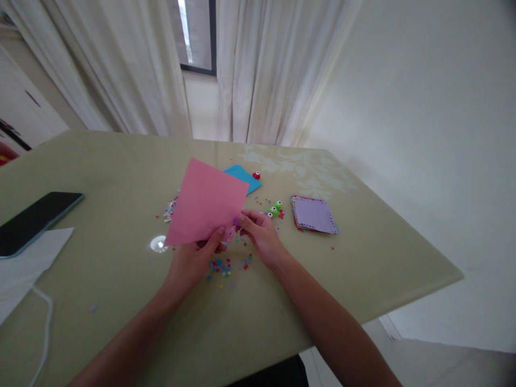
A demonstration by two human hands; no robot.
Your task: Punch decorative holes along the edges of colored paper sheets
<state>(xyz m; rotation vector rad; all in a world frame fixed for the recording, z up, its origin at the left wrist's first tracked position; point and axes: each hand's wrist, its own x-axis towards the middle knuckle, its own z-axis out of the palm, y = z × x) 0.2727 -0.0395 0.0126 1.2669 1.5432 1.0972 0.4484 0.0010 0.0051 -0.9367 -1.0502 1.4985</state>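
Observation:
A square pink sheet (207, 201) is held up above the table, tilted. My left hand (197, 258) pinches its lower edge, thumb in front. My right hand (260, 234) is closed beside the sheet's lower right corner, thumb and fingers at a small purple piece (236, 221). Behind the sheet lies a blue paper (242, 176), partly hidden, with a red googly-eyed piece (257, 175) beside it. Green googly-eyed pieces (275, 209) lie just beyond my right hand. Small colourful bits (220, 266) are scattered under and around both hands.
A stack of square papers, purple on top (315, 215), lies on the right of the table (363, 258). At the left are a dark phone (36, 217), a white sheet (32, 263) and a white cable (48, 322). A round shiny object (158, 244) sits left of my left hand.

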